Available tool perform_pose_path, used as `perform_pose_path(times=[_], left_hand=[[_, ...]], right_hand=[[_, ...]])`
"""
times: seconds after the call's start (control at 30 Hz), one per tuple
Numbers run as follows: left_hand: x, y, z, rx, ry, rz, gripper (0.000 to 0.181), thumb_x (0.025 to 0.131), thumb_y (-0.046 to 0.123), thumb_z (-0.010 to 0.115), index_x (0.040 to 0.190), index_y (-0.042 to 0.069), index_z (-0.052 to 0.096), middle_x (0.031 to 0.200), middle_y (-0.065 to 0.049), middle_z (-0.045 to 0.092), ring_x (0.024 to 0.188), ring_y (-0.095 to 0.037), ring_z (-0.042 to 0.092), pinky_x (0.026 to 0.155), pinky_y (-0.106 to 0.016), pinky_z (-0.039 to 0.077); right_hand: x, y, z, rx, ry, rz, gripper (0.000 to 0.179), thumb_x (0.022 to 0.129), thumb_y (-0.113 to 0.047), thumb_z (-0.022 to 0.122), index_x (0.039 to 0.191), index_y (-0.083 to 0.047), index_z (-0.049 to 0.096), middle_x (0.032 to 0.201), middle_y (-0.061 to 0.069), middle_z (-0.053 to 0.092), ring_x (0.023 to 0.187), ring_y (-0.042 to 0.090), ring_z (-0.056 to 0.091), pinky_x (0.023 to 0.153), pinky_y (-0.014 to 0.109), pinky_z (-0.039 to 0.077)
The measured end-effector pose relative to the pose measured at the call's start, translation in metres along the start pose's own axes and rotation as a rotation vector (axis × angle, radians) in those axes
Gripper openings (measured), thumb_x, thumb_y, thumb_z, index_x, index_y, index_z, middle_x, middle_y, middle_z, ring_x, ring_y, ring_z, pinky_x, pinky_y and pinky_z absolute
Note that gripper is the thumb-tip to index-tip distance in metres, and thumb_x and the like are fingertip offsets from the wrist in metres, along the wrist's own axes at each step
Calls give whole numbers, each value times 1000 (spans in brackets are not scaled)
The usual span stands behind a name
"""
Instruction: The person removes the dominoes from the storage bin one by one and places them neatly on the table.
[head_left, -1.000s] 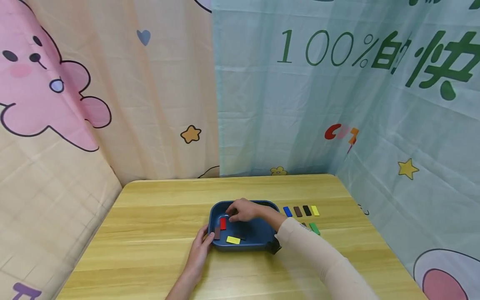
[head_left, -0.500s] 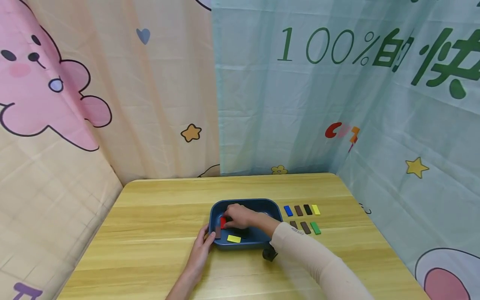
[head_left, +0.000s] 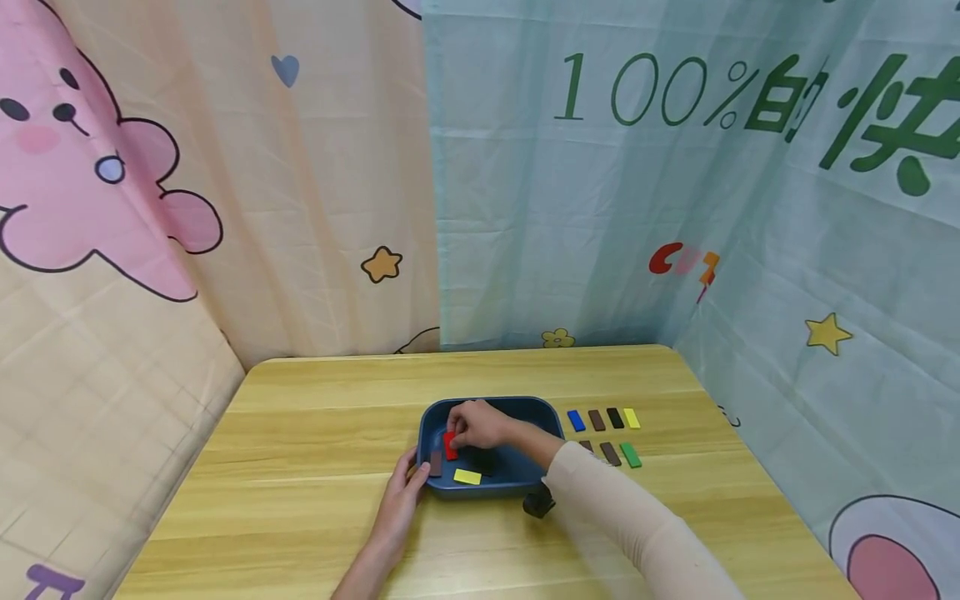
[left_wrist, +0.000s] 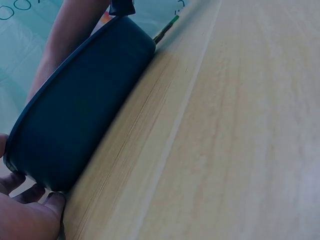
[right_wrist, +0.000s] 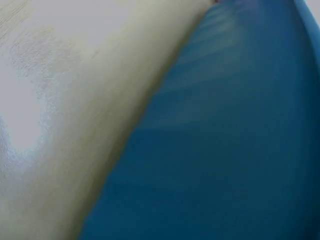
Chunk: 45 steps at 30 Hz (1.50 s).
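A dark blue tray (head_left: 495,492) stands on the table. My left hand (head_left: 395,504) holds its near left corner, thumb at the rim and the other fingers low against the outer wall, as the left wrist view shows. Inside the tray, my right hand (head_left: 480,423) pinches a red block (head_left: 450,447) between thumb and fingers. A brown block (head_left: 435,463) leans by the left wall, and a yellow block (head_left: 467,477) lies near the front. A dark patch beneath the right hand may be a black block or shadow. The right wrist view shows only the tray's outer wall (right_wrist: 210,150) and table.
Right of the tray lie two rows of blocks: blue (head_left: 576,421), brown (head_left: 596,420), black (head_left: 615,417) and yellow (head_left: 632,418) behind, brown ones (head_left: 611,454) and green (head_left: 631,455) in front. A black wrist camera (head_left: 538,503) hangs under the right forearm. Curtains surround the table.
My right hand has moved down and left onto the red block, and the block has tipped up slightly in its fingers. The left hand has stayed at the tray's corner.
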<state>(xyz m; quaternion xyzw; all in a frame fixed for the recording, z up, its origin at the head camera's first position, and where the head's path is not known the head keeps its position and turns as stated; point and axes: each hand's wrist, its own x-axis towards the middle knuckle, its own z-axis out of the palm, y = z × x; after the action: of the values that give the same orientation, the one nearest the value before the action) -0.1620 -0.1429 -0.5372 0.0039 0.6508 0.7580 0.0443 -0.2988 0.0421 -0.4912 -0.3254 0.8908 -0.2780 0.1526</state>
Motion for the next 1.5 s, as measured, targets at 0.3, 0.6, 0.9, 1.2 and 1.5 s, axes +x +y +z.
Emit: perform_pose_path(times=[0.3, 0.6, 0.9, 1.2, 1.5], left_hand=[[0, 0, -1, 15, 6, 25, 53, 112, 23, 46, 156, -4, 33, 160, -27, 30, 145, -43, 33, 118, -58, 29], [-4, -1, -3, 19, 14, 2, 53, 112, 24, 47, 156, -3, 34, 160, -26, 30, 144, -43, 34, 118, -58, 29], [-3, -2, -3, 21, 16, 24, 52, 112, 21, 47, 155, -5, 35, 160, -27, 31, 144, -43, 35, 118, -57, 30], [-5, -1, 1, 29, 14, 14, 53, 112, 23, 48, 155, -3, 35, 160, -27, 30, 145, -43, 34, 119, -57, 29], [-6, -1, -2, 34, 54, 16, 50, 111, 23, 50, 153, -2, 40, 158, -25, 35, 144, -41, 35, 119, -54, 29]], right_hand=[[-8, -6, -12, 123, 42, -2, 6, 95, -10, 77, 97, -6, 73, 83, -4, 68, 76, 12, 61, 72, 25, 54], [-15, -3, -15, 103, 41, -21, 7, 97, -15, 75, 99, -8, 76, 83, -6, 68, 76, 12, 59, 72, 25, 53], [-30, -2, -22, 153, 95, -14, 8, 99, -15, 72, 103, -10, 77, 87, -6, 69, 79, 14, 61, 75, 29, 55], [-46, 9, -28, 163, 139, 1, 9, 98, -15, 73, 103, -8, 76, 87, -6, 70, 79, 14, 63, 75, 30, 56], [-65, 13, -40, 153, 173, 28, 8, 97, -14, 74, 103, -8, 75, 90, -4, 71, 81, 16, 63, 77, 32, 57]])
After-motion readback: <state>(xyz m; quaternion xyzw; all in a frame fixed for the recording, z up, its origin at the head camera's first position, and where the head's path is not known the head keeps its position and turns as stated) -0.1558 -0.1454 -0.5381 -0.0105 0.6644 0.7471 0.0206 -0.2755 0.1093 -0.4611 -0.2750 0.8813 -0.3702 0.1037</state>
